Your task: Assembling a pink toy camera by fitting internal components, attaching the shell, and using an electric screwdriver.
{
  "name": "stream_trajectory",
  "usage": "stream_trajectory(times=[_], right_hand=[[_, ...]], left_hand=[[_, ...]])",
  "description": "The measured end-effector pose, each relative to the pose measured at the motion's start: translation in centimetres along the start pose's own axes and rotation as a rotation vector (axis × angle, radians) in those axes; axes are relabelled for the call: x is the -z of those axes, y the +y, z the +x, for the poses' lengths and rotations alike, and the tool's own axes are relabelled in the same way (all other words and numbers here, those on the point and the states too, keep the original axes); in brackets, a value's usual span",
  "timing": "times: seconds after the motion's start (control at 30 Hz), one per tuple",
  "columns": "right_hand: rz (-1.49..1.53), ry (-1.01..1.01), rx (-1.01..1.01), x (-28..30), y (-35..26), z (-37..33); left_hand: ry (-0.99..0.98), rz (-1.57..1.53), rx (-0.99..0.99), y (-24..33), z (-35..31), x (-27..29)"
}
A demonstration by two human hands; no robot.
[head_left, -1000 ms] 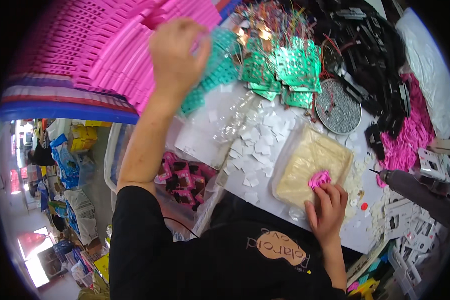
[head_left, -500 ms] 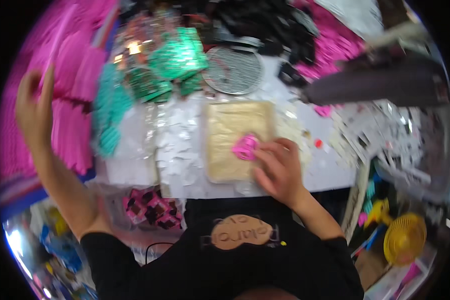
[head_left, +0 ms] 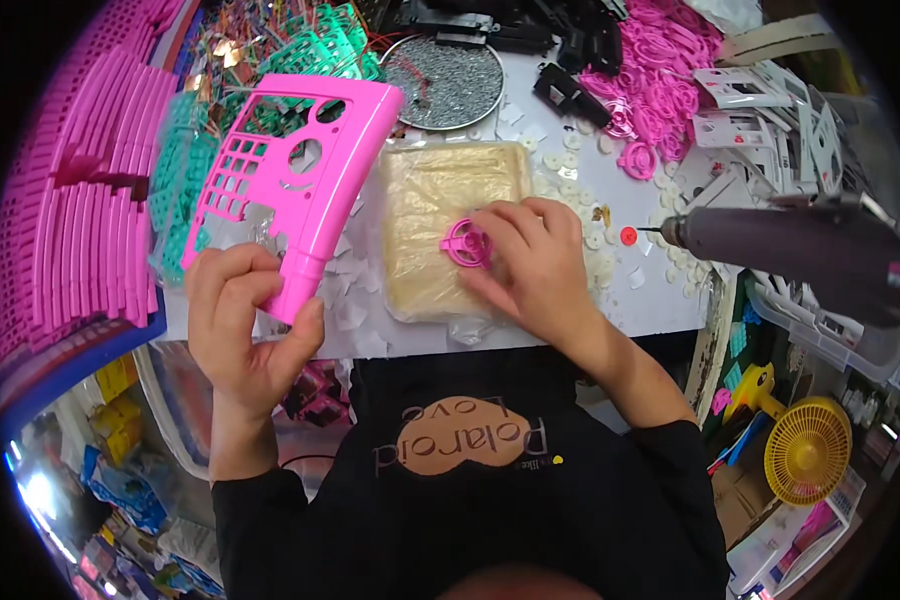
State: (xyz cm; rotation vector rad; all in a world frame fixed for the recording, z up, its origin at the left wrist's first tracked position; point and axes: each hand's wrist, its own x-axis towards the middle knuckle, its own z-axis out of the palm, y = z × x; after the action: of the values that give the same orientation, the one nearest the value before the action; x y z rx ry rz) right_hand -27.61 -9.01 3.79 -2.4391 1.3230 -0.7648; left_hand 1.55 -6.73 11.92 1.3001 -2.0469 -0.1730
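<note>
My left hand [head_left: 245,345] grips a pink plastic casing [head_left: 275,215] by its narrow lower end. The casing has a grid of square keypad holes and several round openings, and it is held tilted above the left part of the table. Over the yellowish wrapped pad [head_left: 420,290], my right hand [head_left: 545,265] closes its fingertips on the right edge of a small pink ring piece [head_left: 463,243]. Part of that piece is hidden behind the fingers.
Pink casings [head_left: 80,250] are stacked at the left beside teal keypads [head_left: 180,170]. A round tray of small metal bits [head_left: 445,85] stands behind the pad. From the right, a dark electric screwdriver [head_left: 770,245] juts over the table, near a red disc [head_left: 628,235]. More pink rings [head_left: 660,80] lie at the back right.
My left hand has come from the pink stacks at the far left towards the middle, now with a pink casing in it. My right hand stays at the pad with the pink ring piece.
</note>
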Motion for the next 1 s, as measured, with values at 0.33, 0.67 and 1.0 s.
stream_trajectory(times=[0.33, 0.67, 1.0], right_hand=[[0.020, 0.009, 0.232, 0.1, 1.5, 0.8], [0.011, -0.037, 0.160, -0.6, 0.8, 0.3], [0.127, -0.157, 0.152, 0.7, 0.3, 0.4]], left_hand=[[0.005, -0.011, 0.070, -0.6, -1.1, -0.7], [-0.019, -0.022, -0.053, 0.1, -1.2, -1.0], [-0.059, -0.071, -0.070, 1.0, -2.3, -2.2]])
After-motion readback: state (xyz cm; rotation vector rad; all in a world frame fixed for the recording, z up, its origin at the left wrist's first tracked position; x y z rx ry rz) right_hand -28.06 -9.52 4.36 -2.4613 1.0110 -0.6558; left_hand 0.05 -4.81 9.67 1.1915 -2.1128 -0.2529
